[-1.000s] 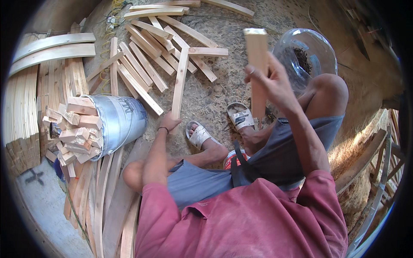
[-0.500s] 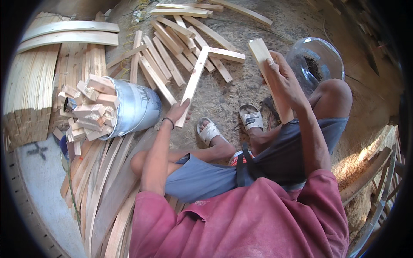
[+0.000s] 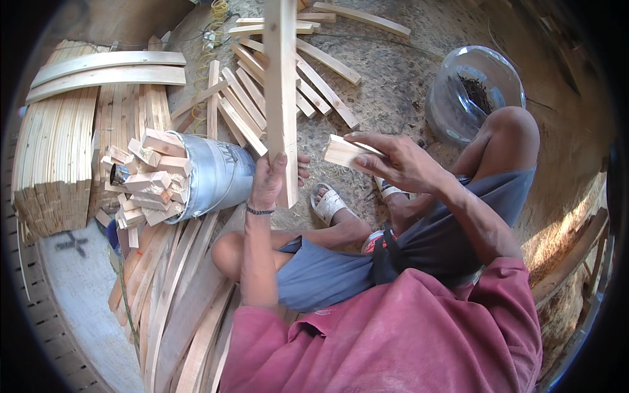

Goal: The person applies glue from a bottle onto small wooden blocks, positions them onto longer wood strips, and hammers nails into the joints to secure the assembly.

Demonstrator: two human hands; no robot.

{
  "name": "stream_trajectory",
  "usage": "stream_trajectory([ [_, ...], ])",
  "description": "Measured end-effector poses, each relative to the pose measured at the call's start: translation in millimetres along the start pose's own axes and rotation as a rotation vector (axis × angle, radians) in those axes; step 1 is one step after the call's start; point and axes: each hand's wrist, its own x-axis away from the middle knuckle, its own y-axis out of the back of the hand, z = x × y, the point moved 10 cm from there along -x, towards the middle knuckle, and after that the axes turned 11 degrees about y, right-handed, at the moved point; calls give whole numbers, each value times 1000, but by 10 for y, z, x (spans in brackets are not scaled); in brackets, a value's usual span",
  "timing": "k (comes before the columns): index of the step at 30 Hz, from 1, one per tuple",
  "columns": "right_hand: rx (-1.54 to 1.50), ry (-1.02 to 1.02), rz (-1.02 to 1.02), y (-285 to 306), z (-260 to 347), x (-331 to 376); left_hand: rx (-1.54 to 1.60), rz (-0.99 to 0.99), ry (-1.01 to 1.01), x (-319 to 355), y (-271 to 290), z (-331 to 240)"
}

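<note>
Left hand [image 3: 270,180] clamped round long pale wooden slat [image 3: 280,98], right hand [image 3: 393,160] pinching short pale wooden block [image 3: 346,152] — not yet joined, loose slats [image 3: 255,98] waiting on the ground.

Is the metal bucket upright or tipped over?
Tipped over. The bucket lies on its side on the ground, mouth toward the person's left, and short wood blocks spill from the opening.

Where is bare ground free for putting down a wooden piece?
Bare ground lies between the scattered flat wooden slats and the clear plastic bowl. It is crowded around the tipped grey metal bucket of wood blocks and the stacked slats.
</note>
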Motion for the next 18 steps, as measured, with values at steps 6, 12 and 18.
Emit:
stream_trajectory([
  [6, 167, 36, -11, 29, 96, -3, 18, -54, -163, 109, -248, -469],
  [12, 135, 26, -16, 37, 130, -6, -54, 3, -111, 54, -332, -333],
  [18, 152, 47, -28, 37, 124, 14, 1, 46, -76, 50, -407, -267],
])
